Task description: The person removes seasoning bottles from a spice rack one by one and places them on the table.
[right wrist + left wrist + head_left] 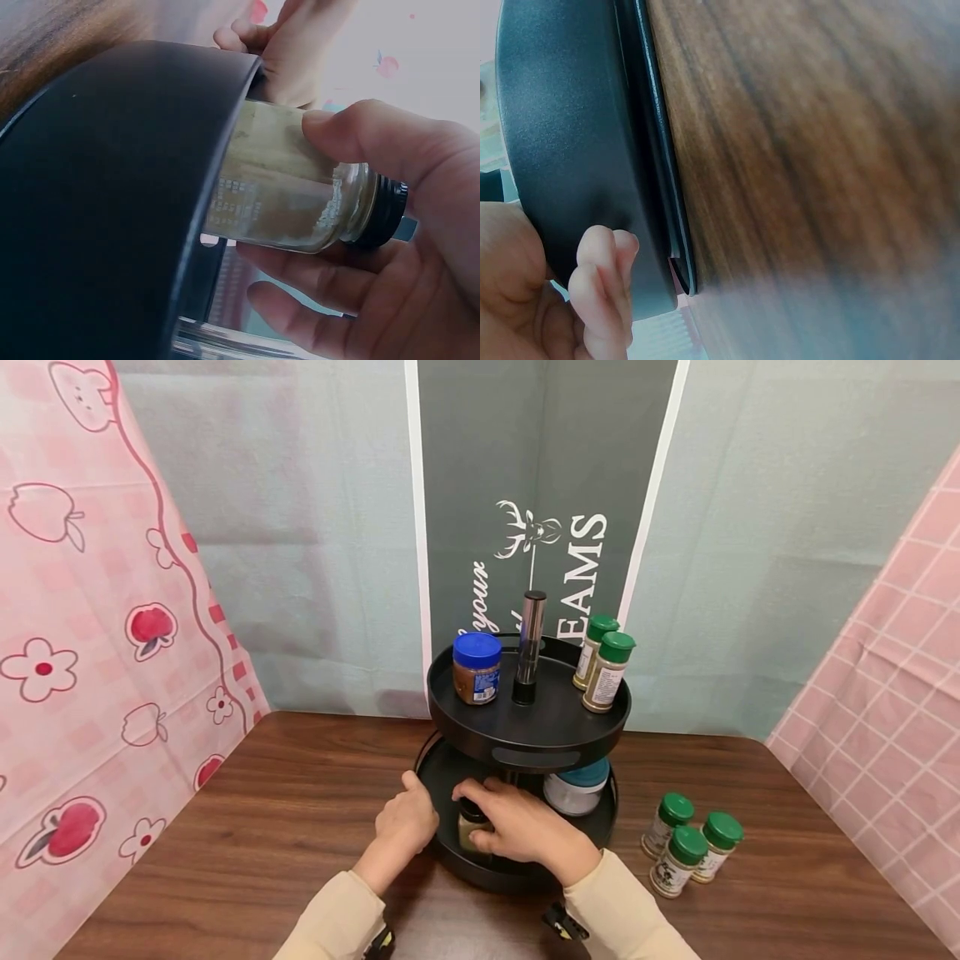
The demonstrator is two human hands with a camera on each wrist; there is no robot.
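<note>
A black two-tier round rack (525,752) stands on the table. My left hand (407,818) is at the left rim of its lower tray (570,150), the fingers (604,277) curled against the outside of the wall. In the lower tray my right hand (521,822) holds a glass spice jar (281,176) with a black lid, thumb on one side and fingers on the other. The jar looks upright and has pale powder in it. Also in that tray, to the right, sits a clear tub (576,795) with a blue-green lid.
The upper tray carries a blue-lidded jar (477,668) and two green-lidded spice bottles (606,672), with a metal post (531,643) between. Three green-lidded spice bottles (675,864) stand on the wooden table (300,793) at right. Fabric (300,527) hangs behind.
</note>
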